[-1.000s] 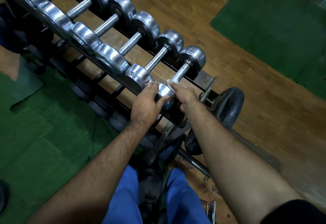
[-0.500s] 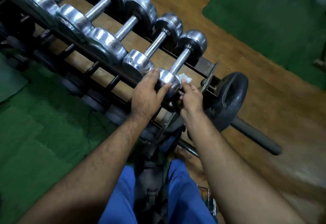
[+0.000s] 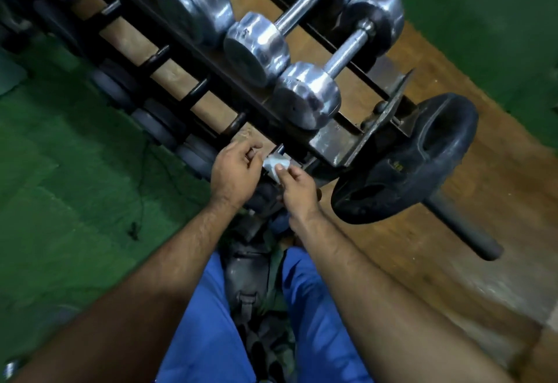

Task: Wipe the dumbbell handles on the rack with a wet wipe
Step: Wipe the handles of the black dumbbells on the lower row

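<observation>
Green matting and a wood floor (image 3: 422,201) are surrounding the rack (image 3: 332,141), where chrome dumbbells are lying in a row along its top rails. Both hands have come off the end dumbbell (image 3: 308,98) and are now meeting just below the rack's corner, in front of the blue trousers (image 3: 205,322). A moment ago the left hand was steadying that dumbbell's near head while the right was rubbing the wipe at its handle (image 3: 347,50); now nothing is touching it.

The right hand (image 3: 297,189) is pinching the wipe (image 3: 276,165) between thumb and forefinger, the small white wad sticking out toward the left. The left hand (image 3: 234,171) is hovering just beside it with fingers loosely curled and fingertips reaching at the wipe's edge; whether they are actually gripping it is hard to tell.

This is looking like a pause to refold or turn the wipe to a clean face, so the end handle is probably done. Handles further up the row are waiting, most of them out of view. A black weight plate (image 3: 407,165) is leaning at the rack's end.
</observation>
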Demonstrator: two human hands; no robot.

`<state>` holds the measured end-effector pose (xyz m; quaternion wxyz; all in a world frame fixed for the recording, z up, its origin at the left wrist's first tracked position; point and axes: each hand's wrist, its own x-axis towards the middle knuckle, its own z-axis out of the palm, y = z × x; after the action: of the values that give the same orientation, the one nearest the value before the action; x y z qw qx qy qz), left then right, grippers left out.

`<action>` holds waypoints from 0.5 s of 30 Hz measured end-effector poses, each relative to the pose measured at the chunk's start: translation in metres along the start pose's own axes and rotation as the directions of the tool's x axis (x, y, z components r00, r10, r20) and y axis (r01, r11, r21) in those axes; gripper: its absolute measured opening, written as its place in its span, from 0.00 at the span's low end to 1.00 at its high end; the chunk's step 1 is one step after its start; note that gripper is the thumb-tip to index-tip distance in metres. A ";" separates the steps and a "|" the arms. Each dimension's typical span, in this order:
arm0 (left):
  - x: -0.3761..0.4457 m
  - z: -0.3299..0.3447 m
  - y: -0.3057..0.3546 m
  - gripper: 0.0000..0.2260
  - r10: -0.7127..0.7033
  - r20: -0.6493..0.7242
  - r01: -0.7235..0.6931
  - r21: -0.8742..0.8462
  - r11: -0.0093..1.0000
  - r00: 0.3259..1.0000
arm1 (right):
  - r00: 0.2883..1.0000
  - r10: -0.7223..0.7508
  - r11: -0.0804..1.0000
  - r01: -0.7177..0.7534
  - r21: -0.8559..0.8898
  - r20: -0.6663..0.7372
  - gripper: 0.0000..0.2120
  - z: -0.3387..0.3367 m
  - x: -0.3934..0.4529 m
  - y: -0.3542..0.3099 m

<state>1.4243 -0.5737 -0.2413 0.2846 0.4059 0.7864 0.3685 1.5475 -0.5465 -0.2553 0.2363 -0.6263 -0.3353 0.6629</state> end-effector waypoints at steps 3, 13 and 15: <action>-0.003 0.016 -0.038 0.11 -0.091 0.051 0.085 0.104 0.991 0.995 | 0.996 -0.085 0.981 0.077 -0.178 -0.039 0.04 -0.003 0.041 0.023; -0.019 0.063 -0.106 0.33 -0.152 0.158 0.070 0.432 0.899 0.976 | 0.822 -0.511 0.237 0.416 -0.878 0.251 0.12 -0.024 0.129 0.075; -0.019 0.071 -0.109 0.35 -0.158 0.158 0.066 0.468 0.881 0.975 | 0.772 -0.576 0.185 0.442 -0.878 0.267 0.11 -0.028 0.137 0.083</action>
<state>1.4407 -0.6084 -0.3670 0.2757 0.4489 0.8423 0.1140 1.5695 -0.4974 -0.4087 0.0802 -0.5391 -0.8120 0.2089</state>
